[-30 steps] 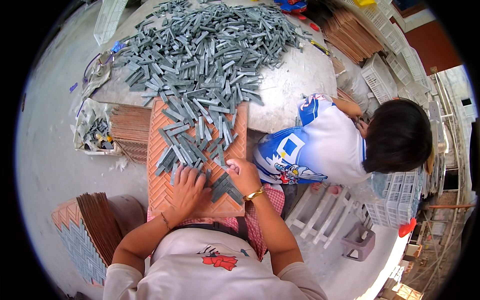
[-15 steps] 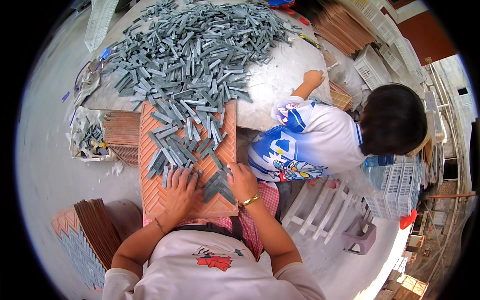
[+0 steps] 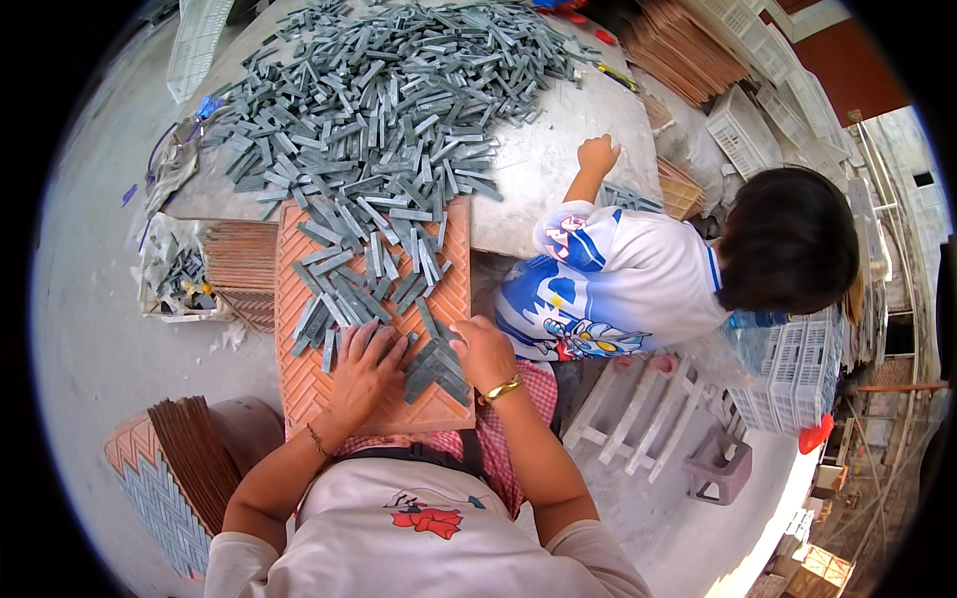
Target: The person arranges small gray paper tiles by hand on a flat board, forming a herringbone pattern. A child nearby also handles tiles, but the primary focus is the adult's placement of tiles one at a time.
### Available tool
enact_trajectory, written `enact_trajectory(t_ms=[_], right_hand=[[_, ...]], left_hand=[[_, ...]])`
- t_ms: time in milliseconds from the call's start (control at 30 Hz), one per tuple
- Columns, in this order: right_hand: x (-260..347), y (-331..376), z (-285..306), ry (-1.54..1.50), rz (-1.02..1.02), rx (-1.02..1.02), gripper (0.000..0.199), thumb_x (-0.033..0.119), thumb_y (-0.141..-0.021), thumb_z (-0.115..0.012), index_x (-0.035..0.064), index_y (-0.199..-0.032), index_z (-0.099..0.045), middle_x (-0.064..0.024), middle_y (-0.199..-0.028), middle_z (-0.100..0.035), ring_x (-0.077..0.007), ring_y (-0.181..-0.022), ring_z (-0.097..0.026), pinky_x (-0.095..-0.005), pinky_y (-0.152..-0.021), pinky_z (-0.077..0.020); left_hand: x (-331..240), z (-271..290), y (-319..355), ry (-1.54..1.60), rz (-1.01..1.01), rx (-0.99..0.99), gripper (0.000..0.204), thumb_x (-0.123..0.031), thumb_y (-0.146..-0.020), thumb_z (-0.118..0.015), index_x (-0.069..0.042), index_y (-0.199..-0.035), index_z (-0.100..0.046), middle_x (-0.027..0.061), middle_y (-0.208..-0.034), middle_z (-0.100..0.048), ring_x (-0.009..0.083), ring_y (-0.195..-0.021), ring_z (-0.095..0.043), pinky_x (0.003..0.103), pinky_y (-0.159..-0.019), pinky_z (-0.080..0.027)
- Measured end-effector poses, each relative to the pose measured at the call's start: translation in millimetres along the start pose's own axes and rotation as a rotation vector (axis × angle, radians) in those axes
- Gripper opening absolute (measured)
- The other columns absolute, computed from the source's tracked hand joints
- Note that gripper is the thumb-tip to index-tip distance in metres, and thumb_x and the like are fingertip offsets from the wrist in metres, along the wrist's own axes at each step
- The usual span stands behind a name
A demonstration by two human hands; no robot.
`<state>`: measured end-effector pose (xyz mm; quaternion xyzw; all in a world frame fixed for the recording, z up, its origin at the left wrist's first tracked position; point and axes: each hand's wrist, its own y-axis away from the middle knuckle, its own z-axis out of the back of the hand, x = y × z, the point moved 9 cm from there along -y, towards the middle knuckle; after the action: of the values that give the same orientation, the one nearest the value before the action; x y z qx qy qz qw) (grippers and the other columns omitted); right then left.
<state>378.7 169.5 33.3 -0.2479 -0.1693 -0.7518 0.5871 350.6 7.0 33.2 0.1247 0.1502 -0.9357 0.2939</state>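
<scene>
An orange tray [image 3: 299, 374] with herringbone grooves lies before me, with loose grey-green stone strips [image 3: 344, 289] heaped over its far part. In its near right part several strips form a neat herringbone patch [image 3: 436, 374]. My left hand [image 3: 361, 367] rests over the near edge of the loose strips, fingers stretched and a little apart. To the right of the patch, my right hand [image 3: 483, 357], with a gold bangle, has its fingers curled and its thumb towards the patch; what they hold, if anything, is hidden.
A large pile of strips [image 3: 389, 90] covers the table [image 3: 548, 159] beyond the tray. At the right a person [image 3: 628, 269] reaches over the table. Stacked trays [image 3: 184, 458] stand at the near left, a filled box [image 3: 179, 269] farther left, and white crates [image 3: 788, 369] and a stool [image 3: 718, 468] at the right.
My right hand has shifted slightly away from me, its fingers more curled. My left hand's fingers have moved slightly. The other person's hand has moved to the left.
</scene>
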Motion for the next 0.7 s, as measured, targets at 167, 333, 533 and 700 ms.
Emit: enact_trajectory(t_ms=[167, 333, 533, 700], right_hand=[[24, -15, -8, -0.076, 0.068, -0.085, 0.032, 0.01, -0.073, -0.071, 0.0076, -0.102, -0.059, -0.0098, -0.083, -0.063, -0.0298, -0.075, -0.062, -0.0392, -0.063, -0.0494], [16, -27, -17, -0.158, 0.011, -0.144, 0.026, 0.006, -0.074, -0.068, 0.0066, -0.097, -0.058, -0.0103, -0.077, -0.062, -0.0292, -0.069, -0.061, -0.039, -0.06, -0.0487], [6, -19, -10, -0.154, -0.061, -0.074, 0.022, 0.012, -0.073, -0.072, 0.0047, -0.089, -0.059, -0.0105, -0.073, -0.062, -0.028, -0.063, -0.06, -0.0367, -0.056, -0.0478], [19, -10, -22, 0.08, -0.063, -0.071, 0.029, 0.016, -0.071, -0.074, 0.0079, -0.094, -0.057, -0.0104, -0.081, -0.062, -0.0298, -0.07, -0.063, -0.0395, -0.06, -0.0504]], left_hand=[[2, 3, 3, 0.051, 0.017, -0.025, 0.051, -0.022, -0.073, -0.068, -0.009, -0.121, -0.057, 0.0092, -0.125, -0.047, 0.0318, -0.124, -0.038, 0.05, -0.107, -0.027], [1, 3, 2, 0.031, -0.037, -0.01, 0.047, -0.018, -0.072, -0.067, -0.009, -0.117, -0.059, 0.0083, -0.123, -0.048, 0.0317, -0.123, -0.039, 0.05, -0.106, -0.029], [-3, 0, -5, 0.023, -0.096, 0.029, 0.043, -0.018, -0.075, -0.063, -0.01, -0.117, -0.06, 0.0075, -0.121, -0.049, 0.0294, -0.123, -0.039, 0.049, -0.108, -0.028], [-8, 2, -10, 0.034, -0.129, 0.061, 0.04, -0.015, -0.077, -0.057, -0.007, -0.116, -0.059, 0.0081, -0.121, -0.049, 0.028, -0.123, -0.04, 0.049, -0.107, -0.028]])
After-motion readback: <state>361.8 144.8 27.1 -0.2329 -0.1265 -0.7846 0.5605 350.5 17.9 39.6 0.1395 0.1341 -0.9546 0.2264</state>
